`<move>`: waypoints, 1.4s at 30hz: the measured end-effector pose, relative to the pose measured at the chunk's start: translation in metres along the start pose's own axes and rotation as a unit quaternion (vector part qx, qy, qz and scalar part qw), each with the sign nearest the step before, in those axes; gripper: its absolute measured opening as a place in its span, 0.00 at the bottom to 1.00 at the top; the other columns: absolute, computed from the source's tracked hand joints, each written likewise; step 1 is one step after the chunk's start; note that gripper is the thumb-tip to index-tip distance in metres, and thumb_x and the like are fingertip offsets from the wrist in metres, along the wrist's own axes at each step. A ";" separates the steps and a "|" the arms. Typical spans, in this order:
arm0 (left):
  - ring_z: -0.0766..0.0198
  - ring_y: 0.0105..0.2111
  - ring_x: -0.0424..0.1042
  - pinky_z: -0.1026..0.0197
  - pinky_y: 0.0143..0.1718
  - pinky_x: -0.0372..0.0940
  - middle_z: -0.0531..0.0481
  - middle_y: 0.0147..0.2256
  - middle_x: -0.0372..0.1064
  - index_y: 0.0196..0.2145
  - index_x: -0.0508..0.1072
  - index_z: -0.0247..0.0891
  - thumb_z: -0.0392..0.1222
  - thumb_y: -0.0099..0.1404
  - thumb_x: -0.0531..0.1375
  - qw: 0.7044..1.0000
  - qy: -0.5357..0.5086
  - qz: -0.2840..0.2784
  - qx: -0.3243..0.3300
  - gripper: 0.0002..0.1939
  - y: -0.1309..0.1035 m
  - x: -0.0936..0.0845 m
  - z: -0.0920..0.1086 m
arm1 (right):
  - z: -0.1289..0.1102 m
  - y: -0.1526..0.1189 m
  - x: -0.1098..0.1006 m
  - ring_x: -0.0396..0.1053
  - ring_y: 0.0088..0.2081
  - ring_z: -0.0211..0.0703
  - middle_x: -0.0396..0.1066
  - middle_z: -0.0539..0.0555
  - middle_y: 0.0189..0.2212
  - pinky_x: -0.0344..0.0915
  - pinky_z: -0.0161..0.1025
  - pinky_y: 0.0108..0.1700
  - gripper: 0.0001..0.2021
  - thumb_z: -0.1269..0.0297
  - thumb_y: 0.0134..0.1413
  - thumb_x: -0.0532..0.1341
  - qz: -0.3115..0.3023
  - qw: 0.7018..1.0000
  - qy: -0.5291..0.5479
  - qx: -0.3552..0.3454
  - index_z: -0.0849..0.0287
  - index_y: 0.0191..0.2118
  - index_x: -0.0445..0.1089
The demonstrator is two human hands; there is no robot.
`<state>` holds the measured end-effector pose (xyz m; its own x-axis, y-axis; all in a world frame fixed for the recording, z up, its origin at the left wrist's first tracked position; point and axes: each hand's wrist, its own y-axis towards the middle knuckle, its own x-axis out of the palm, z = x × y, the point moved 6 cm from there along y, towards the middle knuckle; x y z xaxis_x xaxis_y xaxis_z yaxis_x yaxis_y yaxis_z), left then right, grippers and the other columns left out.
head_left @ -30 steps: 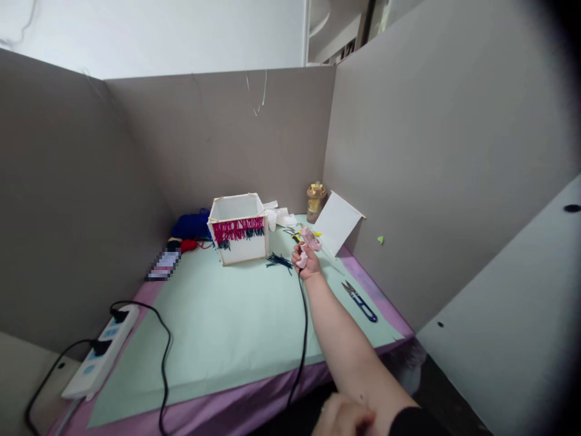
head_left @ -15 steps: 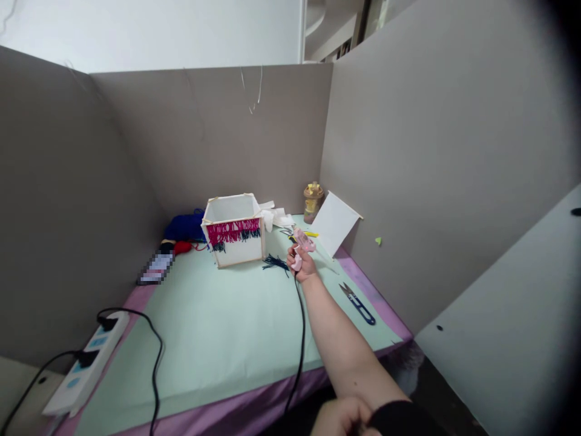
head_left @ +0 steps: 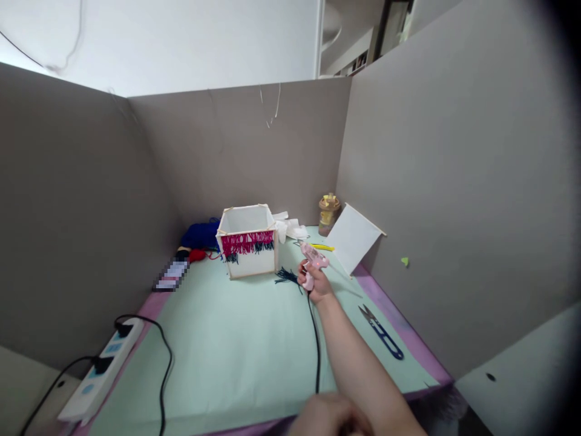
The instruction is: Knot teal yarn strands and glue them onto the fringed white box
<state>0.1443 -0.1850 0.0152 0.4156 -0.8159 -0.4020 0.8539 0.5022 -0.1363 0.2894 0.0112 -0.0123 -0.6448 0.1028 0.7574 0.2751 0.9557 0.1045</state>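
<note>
My right hand (head_left: 321, 286) is wrapped around the handle of a pink hot glue gun (head_left: 315, 257), held above the table's right half with its nozzle up and to the left. A black cord hangs from the handle. At the bottom edge, my left hand (head_left: 330, 416) is beside my right forearm, fingers curled; blur and the frame edge hide what they hold, if anything. Left of the glue gun stands a white open box (head_left: 252, 264) with wooden edges and magenta and dark teal yarn fringe (head_left: 245, 243). Cut dark teal yarn strands (head_left: 287, 276) lie between box and hand.
Thread snips (head_left: 381, 333) lie at right. A white panel (head_left: 354, 239) leans near a lidded cup (head_left: 328, 215). Blue yarn (head_left: 200, 235), a phone (head_left: 171, 275) and a power strip (head_left: 103, 370) with cords line the left. Grey partitions enclose the table.
The view has shifted, so the scene sits lower and further right. My right hand still holds the glue gun, now showing more of its side. The black sleeve beside my left hand has left view.
</note>
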 end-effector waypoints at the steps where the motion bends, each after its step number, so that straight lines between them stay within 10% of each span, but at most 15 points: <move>1: 0.66 0.31 0.67 0.67 0.32 0.59 0.53 0.31 0.70 0.34 0.74 0.39 0.40 0.54 0.60 0.999 0.025 0.043 0.012 0.08 0.006 -0.023 0.004 | -0.005 0.000 -0.001 0.58 0.17 0.30 0.66 0.48 0.22 0.55 0.30 0.18 0.12 0.61 0.39 0.68 0.013 1.000 -0.012 -0.014 0.58 0.31 0.68; 5: 0.63 0.30 0.66 0.63 0.35 0.59 0.49 0.29 0.69 0.29 0.73 0.37 0.38 0.60 0.53 0.947 0.187 0.261 0.003 0.09 0.042 -0.134 -0.004 | -0.026 0.001 -0.005 0.60 0.17 0.31 0.67 0.48 0.22 0.56 0.31 0.17 0.12 0.61 0.40 0.68 0.061 0.994 -0.050 -0.070 0.59 0.32 0.69; 9: 0.58 0.34 0.67 0.59 0.36 0.59 0.45 0.35 0.68 0.31 0.73 0.37 0.35 0.58 0.54 0.902 0.309 0.294 -0.066 0.08 0.092 -0.189 -0.036 | -0.038 0.002 -0.013 0.59 0.17 0.30 0.66 0.47 0.21 0.55 0.30 0.16 0.13 0.61 0.38 0.68 0.117 0.987 -0.030 -0.102 0.60 0.32 0.69; 15: 0.56 0.38 0.67 0.59 0.38 0.60 0.42 0.38 0.68 0.36 0.73 0.36 0.36 0.59 0.54 0.877 0.392 0.271 -0.064 0.10 0.141 -0.172 -0.049 | -0.040 0.008 -0.021 0.59 0.16 0.30 0.65 0.46 0.20 0.54 0.30 0.16 0.13 0.61 0.38 0.68 0.127 0.986 0.010 -0.105 0.59 0.31 0.68; 21: 0.59 0.35 0.68 0.61 0.35 0.59 0.42 0.36 0.69 0.33 0.72 0.35 0.37 0.62 0.49 0.871 0.382 0.303 -0.064 0.12 0.134 -0.183 -0.049 | -0.037 0.011 -0.022 0.59 0.16 0.30 0.65 0.46 0.20 0.54 0.30 0.16 0.13 0.59 0.39 0.68 0.129 0.988 0.014 -0.089 0.59 0.31 0.68; 27: 0.63 0.28 0.67 0.64 0.30 0.58 0.50 0.25 0.70 0.26 0.69 0.35 0.40 0.55 0.55 0.947 0.097 0.299 -0.066 0.06 0.102 -0.205 -0.079 | -0.013 0.009 0.000 0.60 0.17 0.31 0.66 0.47 0.19 0.57 0.30 0.17 0.14 0.61 0.38 0.69 0.101 0.994 -0.024 -0.025 0.59 0.32 0.69; 32: 0.66 0.26 0.66 0.66 0.29 0.58 0.52 0.25 0.69 0.30 0.70 0.33 0.47 0.52 0.58 0.941 -0.118 0.314 -0.045 0.13 0.091 -0.208 -0.099 | 0.012 0.000 0.016 0.62 0.19 0.33 0.68 0.47 0.19 0.59 0.31 0.20 0.14 0.68 0.34 0.69 0.123 0.985 -0.112 -0.034 0.59 0.32 0.70; 42: 0.65 0.28 0.66 0.64 0.31 0.59 0.52 0.30 0.69 0.34 0.65 0.38 0.41 0.59 0.54 0.912 0.148 0.382 0.021 0.06 0.071 -0.217 -0.069 | 0.037 -0.015 0.031 0.71 0.31 0.44 0.74 0.51 0.28 0.65 0.38 0.33 0.14 0.69 0.33 0.68 0.152 0.962 -0.221 -0.045 0.59 0.33 0.73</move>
<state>0.0928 0.0477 0.0306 0.7974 -0.1167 -0.5920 0.3644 0.8751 0.3184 0.2394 0.0099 -0.0143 -0.7597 0.5008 0.4149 0.5474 0.8368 -0.0077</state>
